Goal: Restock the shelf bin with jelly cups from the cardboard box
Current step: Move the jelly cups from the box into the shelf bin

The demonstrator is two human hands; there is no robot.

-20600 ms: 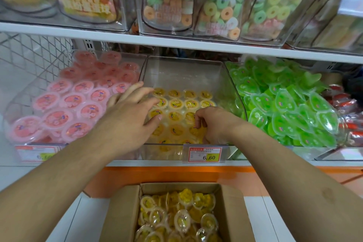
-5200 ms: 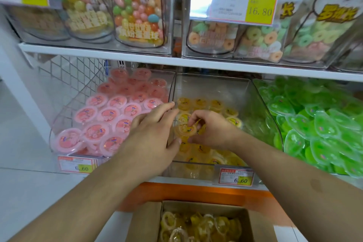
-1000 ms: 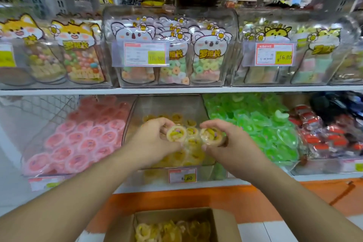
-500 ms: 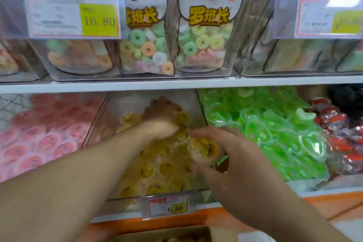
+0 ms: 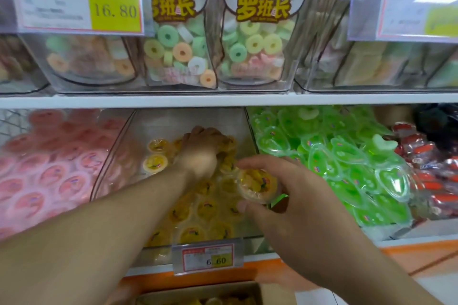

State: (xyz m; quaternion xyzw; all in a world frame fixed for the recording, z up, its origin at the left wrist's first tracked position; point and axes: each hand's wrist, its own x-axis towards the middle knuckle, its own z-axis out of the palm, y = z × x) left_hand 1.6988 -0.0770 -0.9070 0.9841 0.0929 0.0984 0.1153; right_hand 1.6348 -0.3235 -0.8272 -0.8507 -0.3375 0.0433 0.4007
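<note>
Our right hand [image 5: 287,195] pinches 1 yellow jelly cup [image 5: 257,184] above the shelf bin [image 5: 188,121] near its right wall, lid up to match the rows. Our left hand [image 5: 202,150] reaches the bin's back edge (grip unclear), likely seating another.

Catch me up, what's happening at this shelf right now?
A person is restocking the clear middle bin with yellow jelly cups. The left hand reaches deep into the bin among the cups; whether it holds one is hidden. The right hand holds one yellow jelly cup over the bin's front half. The cardboard box sits below the shelf.
</note>
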